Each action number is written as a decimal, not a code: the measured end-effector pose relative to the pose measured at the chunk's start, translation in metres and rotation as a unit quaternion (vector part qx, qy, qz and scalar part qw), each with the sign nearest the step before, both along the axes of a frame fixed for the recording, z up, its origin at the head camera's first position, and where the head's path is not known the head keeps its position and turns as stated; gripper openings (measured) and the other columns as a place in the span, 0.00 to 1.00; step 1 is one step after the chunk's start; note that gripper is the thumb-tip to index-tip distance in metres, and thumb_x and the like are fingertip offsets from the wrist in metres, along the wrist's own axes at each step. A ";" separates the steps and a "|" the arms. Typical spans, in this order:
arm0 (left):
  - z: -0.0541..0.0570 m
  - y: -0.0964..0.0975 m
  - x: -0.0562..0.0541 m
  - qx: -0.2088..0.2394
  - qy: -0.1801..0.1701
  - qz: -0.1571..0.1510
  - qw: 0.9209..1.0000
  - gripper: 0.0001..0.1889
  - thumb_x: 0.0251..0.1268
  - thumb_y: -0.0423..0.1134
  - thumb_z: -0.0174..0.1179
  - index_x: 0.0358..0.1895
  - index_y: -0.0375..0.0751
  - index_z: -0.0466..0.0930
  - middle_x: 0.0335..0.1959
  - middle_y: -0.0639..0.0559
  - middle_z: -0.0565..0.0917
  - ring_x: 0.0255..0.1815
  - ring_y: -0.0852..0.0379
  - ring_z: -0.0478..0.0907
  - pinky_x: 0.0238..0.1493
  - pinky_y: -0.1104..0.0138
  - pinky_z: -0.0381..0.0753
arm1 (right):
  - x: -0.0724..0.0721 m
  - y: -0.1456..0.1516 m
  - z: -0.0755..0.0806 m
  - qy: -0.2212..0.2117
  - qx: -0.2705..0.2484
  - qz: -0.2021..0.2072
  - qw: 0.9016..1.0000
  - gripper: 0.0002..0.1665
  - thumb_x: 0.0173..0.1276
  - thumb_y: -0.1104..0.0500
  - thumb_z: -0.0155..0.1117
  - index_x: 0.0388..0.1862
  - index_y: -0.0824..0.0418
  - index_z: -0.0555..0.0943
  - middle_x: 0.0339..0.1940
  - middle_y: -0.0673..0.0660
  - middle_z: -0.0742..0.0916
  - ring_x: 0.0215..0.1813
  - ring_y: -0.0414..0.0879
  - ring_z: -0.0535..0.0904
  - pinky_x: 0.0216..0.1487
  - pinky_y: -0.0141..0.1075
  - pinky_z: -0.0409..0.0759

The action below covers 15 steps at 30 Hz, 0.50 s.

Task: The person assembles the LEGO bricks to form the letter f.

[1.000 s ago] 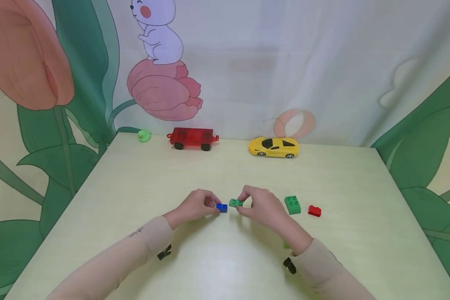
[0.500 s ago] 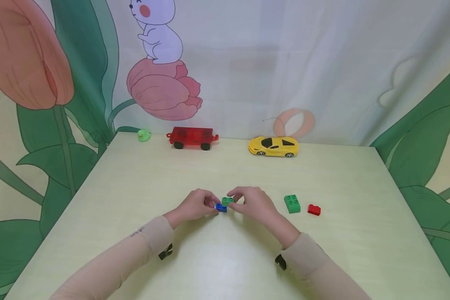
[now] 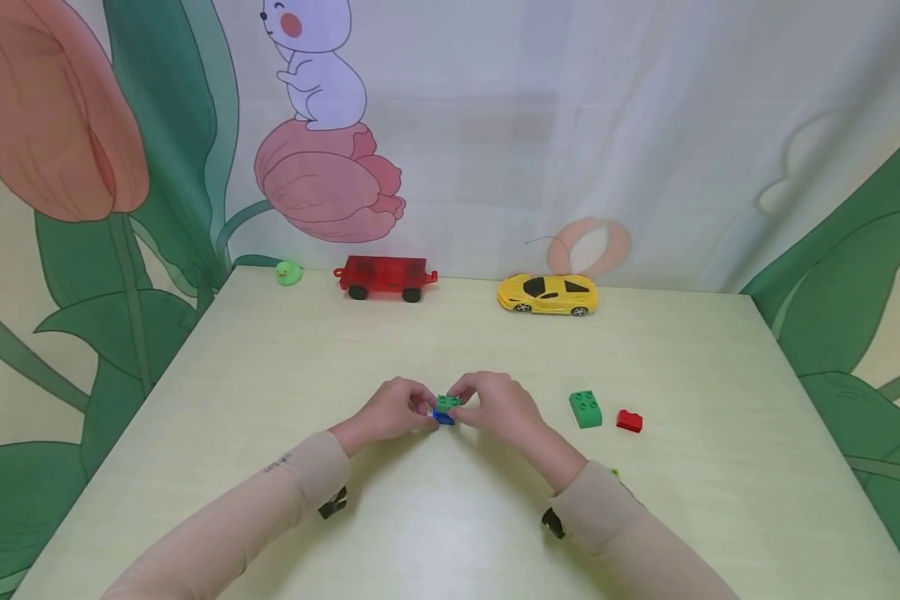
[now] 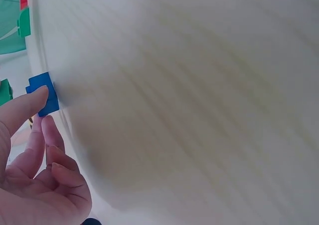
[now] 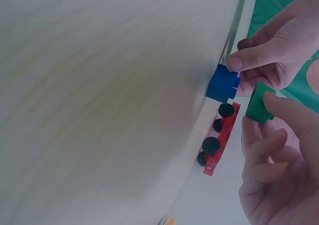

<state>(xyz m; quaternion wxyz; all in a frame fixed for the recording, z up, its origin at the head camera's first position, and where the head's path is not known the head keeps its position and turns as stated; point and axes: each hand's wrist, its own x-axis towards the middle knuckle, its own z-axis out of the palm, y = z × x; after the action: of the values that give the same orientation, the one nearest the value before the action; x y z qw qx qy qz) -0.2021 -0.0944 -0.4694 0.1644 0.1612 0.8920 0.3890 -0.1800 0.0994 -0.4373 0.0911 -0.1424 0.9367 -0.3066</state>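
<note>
Blue brick (image 3: 444, 419), head view: pinched by the fingers of my left hand (image 3: 388, 410) over the middle of the pale worktop (image 3: 435, 525).
Small green brick (image 3: 448, 402), head view: clamped between the thumb and fingers of my right hand (image 3: 501, 404), overlapping the blue brick from this angle.
Beside my right hand, head view: a larger green brick (image 3: 586, 409), studs up; a red brick (image 3: 629, 422) near it; a bright green piece (image 3: 615, 473) mostly hidden by my beige right sleeve (image 3: 600, 508).
Back edge, head view: from left, a green toy duck (image 3: 288, 272), a red wagon (image 3: 385, 277) on black wheels and a yellow toy car (image 3: 547, 295), nose pointing left.
Backdrop, head view: hanging cloth (image 3: 495, 150) printed with flowers and a white animal.
Left thumb, left wrist view: pressed on one face of the blue brick, my fingertips meeting it at its lower edge; the small green brick shows only in part, at the border of the frame.
Narrow gap, right wrist view: the small green brick, gripped by my right thumb and fingers, sits just off the blue one's studs; the red wagon lies beyond. Whether the blue brick touches the worktop, I cannot tell.
</note>
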 end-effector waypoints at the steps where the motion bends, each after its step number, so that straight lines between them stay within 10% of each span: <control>1: 0.000 -0.001 0.000 0.002 0.000 0.000 1.000 0.11 0.52 0.32 0.73 0.38 0.36 0.84 0.24 0.54 0.78 0.25 0.58 0.72 0.28 0.68 0.72 | 0.000 -0.001 0.000 -0.005 0.001 0.001 1.000 0.10 0.59 0.51 0.73 0.40 0.48 0.85 0.32 0.42 0.83 0.35 0.41 0.75 0.35 0.36 0.73; 15: -0.003 -0.004 0.000 0.013 0.000 0.000 1.000 0.09 0.52 0.35 0.73 0.36 0.37 0.84 0.23 0.54 0.77 0.23 0.59 0.71 0.26 0.68 0.71 | -0.006 -0.009 -0.003 -0.022 0.013 0.016 1.000 0.10 0.59 0.54 0.74 0.41 0.51 0.86 0.31 0.43 0.83 0.31 0.43 0.75 0.32 0.36 0.73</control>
<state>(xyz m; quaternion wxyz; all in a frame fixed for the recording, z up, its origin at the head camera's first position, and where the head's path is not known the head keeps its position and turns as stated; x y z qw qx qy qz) -0.2016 -0.0985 -0.4728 0.1622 0.1630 0.8869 0.4006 -0.1855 0.0907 -0.4407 0.1182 -0.1494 0.9361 -0.2958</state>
